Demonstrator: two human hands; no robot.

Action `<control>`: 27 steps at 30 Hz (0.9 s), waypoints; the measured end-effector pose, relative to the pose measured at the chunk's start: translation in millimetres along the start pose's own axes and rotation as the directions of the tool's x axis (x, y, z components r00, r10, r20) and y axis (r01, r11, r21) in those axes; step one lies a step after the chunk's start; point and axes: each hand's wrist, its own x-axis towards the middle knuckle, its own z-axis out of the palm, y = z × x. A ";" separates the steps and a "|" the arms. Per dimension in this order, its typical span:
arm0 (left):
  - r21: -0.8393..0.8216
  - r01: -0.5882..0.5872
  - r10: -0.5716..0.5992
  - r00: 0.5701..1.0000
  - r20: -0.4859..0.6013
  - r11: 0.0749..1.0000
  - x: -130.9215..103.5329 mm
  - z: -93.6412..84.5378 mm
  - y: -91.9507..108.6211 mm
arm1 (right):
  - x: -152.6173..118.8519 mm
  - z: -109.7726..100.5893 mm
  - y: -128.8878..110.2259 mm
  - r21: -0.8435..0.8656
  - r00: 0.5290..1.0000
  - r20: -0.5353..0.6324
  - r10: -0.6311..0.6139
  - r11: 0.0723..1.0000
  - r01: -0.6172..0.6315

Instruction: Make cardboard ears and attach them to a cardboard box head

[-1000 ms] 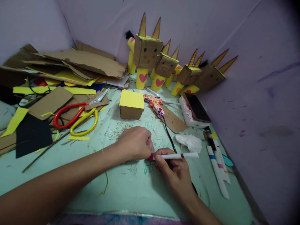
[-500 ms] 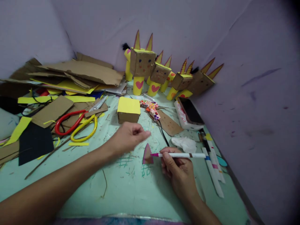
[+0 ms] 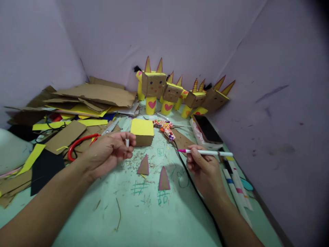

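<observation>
Left hand (image 3: pixel 110 152) moved off pinching a cap (image 3: pixel 127 142), right hand (image 3: pixel 205 171) grips the marker (image 3: pixel 208 153), so inking triangles (image 3: pixel 164 180) between looks paused.

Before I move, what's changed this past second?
The left hand let go of the near triangle and moved left, now holding a white cap; the far triangle came into view. The right hand drew the marker away, still gripping it. The box stayed put.

Single head-worn view, facing forward and down, close over a green table (image 3: pixel 144 226), toward lilac walls (image 3: pixel 180 31)
</observation>
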 end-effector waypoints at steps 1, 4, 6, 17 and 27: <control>0.099 -0.018 0.020 0.999 -0.025 0.995 0.5 -1.6 -0.1 | -0.5 -0.4 2.6 -0.002 1.000 -0.007 0.018 1.000 -0.018; 0.552 -0.065 0.109 0.993 -0.047 0.831 2.7 -2.8 -3.6 | -2.7 -1.9 8.7 -0.062 1.000 0.009 0.020 0.998 -0.019; 0.793 -0.078 0.135 0.991 -0.005 0.604 4.8 0.2 -10.0 | -3.4 -2.0 11.3 -0.098 1.000 0.023 0.016 0.995 -0.014; 0.999 -0.008 0.194 0.981 -0.001 0.047 4.2 26.3 -49.9 | -16.7 -5.0 4.5 -0.302 0.872 0.482 0.085 0.951 0.074; 0.970 -0.001 0.109 0.994 -0.026 0.242 11.5 20.8 -39.8 | -22.1 -5.7 -7.3 -0.430 0.428 0.833 0.350 0.897 0.104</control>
